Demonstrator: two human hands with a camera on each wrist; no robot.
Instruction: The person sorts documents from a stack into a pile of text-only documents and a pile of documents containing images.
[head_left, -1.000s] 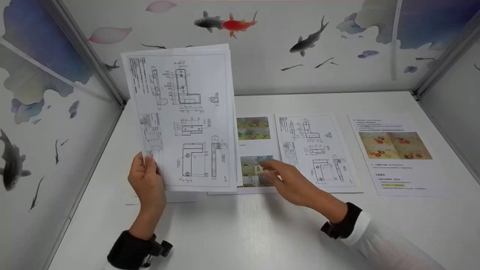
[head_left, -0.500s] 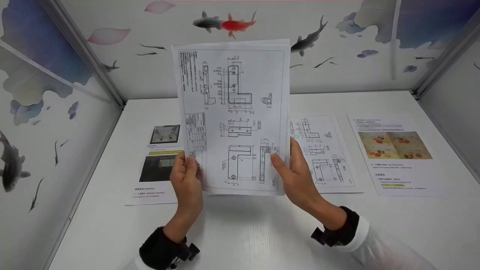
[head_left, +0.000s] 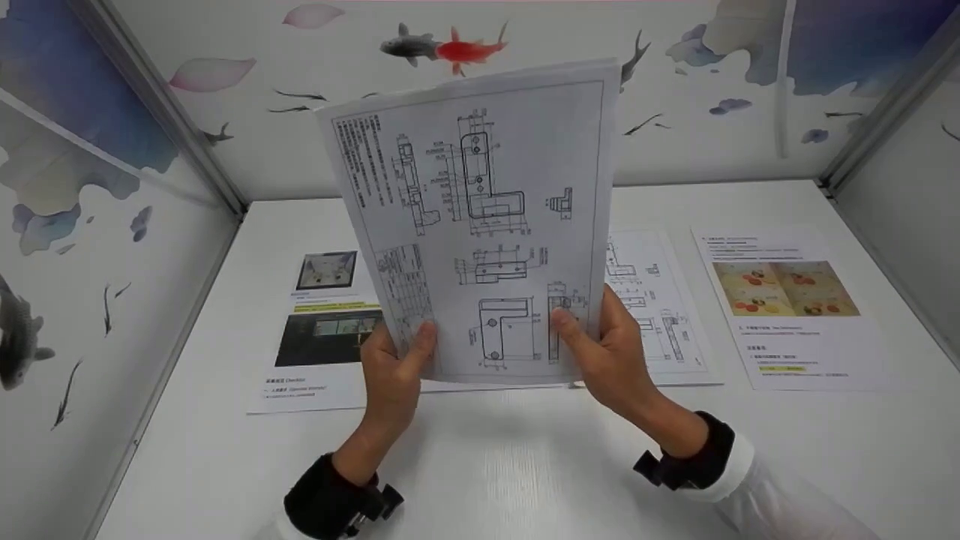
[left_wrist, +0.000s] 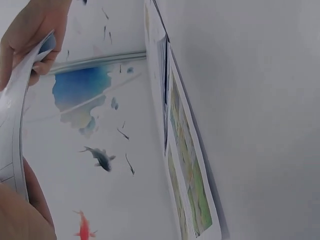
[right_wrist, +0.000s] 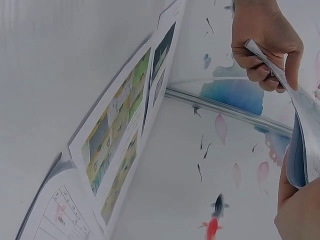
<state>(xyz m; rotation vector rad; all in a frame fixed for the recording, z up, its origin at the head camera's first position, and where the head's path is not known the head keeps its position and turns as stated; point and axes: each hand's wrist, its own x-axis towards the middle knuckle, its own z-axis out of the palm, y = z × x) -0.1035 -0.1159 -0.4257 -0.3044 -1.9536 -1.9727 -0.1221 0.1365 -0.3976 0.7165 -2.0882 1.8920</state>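
A sheaf of paper sheets (head_left: 510,240), its front page printed with technical drawings of an L-shaped part, is held up over the table. My left hand (head_left: 397,375) grips its lower left edge, thumb on the front and fingers behind. At the lower right edge my right hand (head_left: 611,356) pinches it the same way. In the left wrist view the sheaf (left_wrist: 15,125) shows edge-on and slightly bowed. The right wrist view shows its layers (right_wrist: 297,150) parted near the right hand (right_wrist: 305,210), with the left hand (right_wrist: 267,45) across from it.
On the white table (head_left: 495,465) lie a printed page with dark photos (head_left: 326,337) at left, another drawing sheet (head_left: 667,307) partly behind the sheaf, and a page with fruit photos (head_left: 787,292) at right. A page with green photos (right_wrist: 117,125) lies between. Painted walls enclose the table.
My left hand carried the sheaf to the right from the left side. The right hand came in and took hold of its right edge. The sheaf has since risen slightly and tilted.
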